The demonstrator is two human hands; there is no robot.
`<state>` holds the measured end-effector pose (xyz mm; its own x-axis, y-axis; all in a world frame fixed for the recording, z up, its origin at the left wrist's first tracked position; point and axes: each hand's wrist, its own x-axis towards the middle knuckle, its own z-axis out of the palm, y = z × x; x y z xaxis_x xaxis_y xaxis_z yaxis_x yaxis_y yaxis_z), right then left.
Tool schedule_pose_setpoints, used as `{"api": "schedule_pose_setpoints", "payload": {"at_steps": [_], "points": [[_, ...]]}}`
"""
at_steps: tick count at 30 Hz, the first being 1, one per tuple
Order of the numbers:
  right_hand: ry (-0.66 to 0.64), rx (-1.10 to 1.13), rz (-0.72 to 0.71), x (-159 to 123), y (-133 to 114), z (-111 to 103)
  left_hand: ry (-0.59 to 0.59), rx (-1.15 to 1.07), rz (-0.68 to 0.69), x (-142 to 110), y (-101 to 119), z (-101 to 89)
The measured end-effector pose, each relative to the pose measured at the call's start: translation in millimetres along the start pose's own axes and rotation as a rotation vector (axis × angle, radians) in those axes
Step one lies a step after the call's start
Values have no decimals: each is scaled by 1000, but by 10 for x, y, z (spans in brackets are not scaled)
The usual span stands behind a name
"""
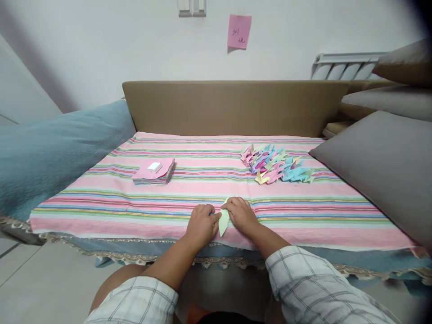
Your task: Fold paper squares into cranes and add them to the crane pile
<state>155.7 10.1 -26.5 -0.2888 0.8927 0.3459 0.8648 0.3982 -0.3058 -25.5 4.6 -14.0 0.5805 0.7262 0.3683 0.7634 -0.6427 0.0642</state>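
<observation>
A pale green piece of folded paper (223, 224), narrow and pointed at its near end, lies on the striped cloth near the front edge. From the left, my left hand (202, 223) has its fingers curled, with the thumb at the paper's left edge. My right hand (241, 215) covers the paper's upper right part, its fingertips pressed onto it. The folds under the fingers are hidden.
A stack of coloured paper squares (153, 177) with a small white block (154, 167) on top sits to the left. Folded paper cranes (276, 166) in several colours are grouped to the right. Grey cushions (381, 171) line the right side, a blue-covered armrest (67, 148) the left.
</observation>
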Motion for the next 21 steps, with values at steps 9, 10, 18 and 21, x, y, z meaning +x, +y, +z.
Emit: {"api": "schedule_pose_setpoints", "payload": {"at_steps": [9,10,18,21], "points": [[3,-21,-4,-6,12,8,-77,-114,-24,53,-13,-58],[2,-17,-3,-6,11,5,-73,-170,-40,58,-38,-57],[7,19,0,-1,10,9,-15,-146,-32,27,-29,-19],[23,96,23,23,50,-13,-44,-60,-21,29,18,-30]]}}
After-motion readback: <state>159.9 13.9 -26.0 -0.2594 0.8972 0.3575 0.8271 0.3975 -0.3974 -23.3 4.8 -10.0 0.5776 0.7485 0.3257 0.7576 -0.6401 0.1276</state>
